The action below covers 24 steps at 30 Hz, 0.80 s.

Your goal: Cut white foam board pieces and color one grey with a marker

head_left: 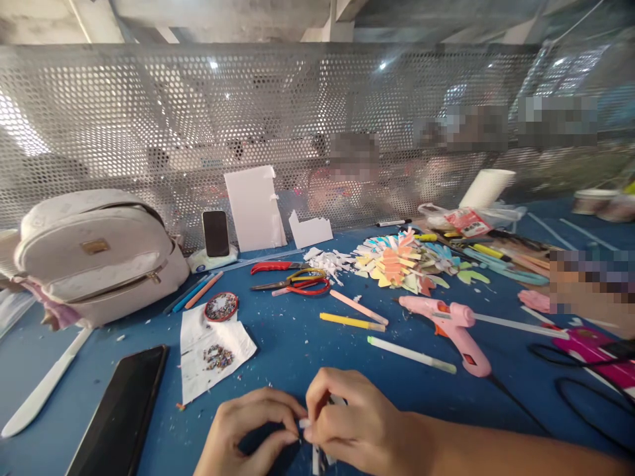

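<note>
At the bottom middle, my left hand [253, 426] and my right hand [354, 416] meet fingertip to fingertip. Between them is a small white piece [303, 423], too small to name, pinched by my right thumb and index finger. My left fingertips close in on its left side. Narrow white and dark strips [316, 459] lie beneath my right hand, partly hidden. Up and to the left, a white paper [191, 354] bears a pile of tiny multicoloured beads [218, 357] and a round red-rimmed dish [221, 307] of more beads.
A pink glue gun [449, 320] trails its cord at right. Markers [352, 321], scissors [297, 283] and coloured paper cutouts [397, 261] lie ahead. At left are a black phone [122, 413], a white plastic knife [47, 387] and a white backpack [99, 254]. Perforated metal [278, 106] stands behind.
</note>
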Each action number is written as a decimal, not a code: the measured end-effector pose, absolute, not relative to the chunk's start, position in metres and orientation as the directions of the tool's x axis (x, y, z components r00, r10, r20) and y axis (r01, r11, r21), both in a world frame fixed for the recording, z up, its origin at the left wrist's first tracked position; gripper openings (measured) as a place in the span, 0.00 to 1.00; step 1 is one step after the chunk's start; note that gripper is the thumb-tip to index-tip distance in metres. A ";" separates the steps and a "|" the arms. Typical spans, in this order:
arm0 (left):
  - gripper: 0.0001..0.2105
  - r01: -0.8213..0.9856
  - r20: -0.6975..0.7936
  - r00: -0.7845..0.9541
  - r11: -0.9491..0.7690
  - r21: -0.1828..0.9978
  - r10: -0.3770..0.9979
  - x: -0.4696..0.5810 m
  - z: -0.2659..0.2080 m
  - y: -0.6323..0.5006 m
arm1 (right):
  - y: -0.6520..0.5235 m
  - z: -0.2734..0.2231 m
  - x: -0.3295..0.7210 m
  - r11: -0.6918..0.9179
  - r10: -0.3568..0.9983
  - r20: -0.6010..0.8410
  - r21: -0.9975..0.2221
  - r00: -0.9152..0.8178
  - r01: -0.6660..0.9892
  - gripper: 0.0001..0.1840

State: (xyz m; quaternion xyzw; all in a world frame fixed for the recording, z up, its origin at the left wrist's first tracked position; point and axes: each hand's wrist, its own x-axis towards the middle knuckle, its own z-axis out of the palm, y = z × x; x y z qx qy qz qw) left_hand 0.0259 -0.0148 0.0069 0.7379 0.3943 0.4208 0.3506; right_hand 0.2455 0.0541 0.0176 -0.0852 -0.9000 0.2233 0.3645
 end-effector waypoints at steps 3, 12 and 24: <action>0.05 0.253 0.285 0.266 -0.352 0.901 0.921 0.029 0.005 -0.014 | 0.053 0.018 0.247 0.912 0.262 0.641 -0.409 -0.721 -0.032 0.11; 0.05 0.233 0.273 0.210 -0.319 0.919 0.939 0.031 0.005 -0.014 | 0.052 0.016 0.245 0.914 0.268 0.642 -0.405 -0.719 -0.021 0.12; 0.10 0.192 0.207 0.216 -0.249 0.949 0.954 0.034 0.009 -0.014 | 0.050 0.015 0.243 0.858 0.294 0.637 -0.505 -0.713 -0.097 0.09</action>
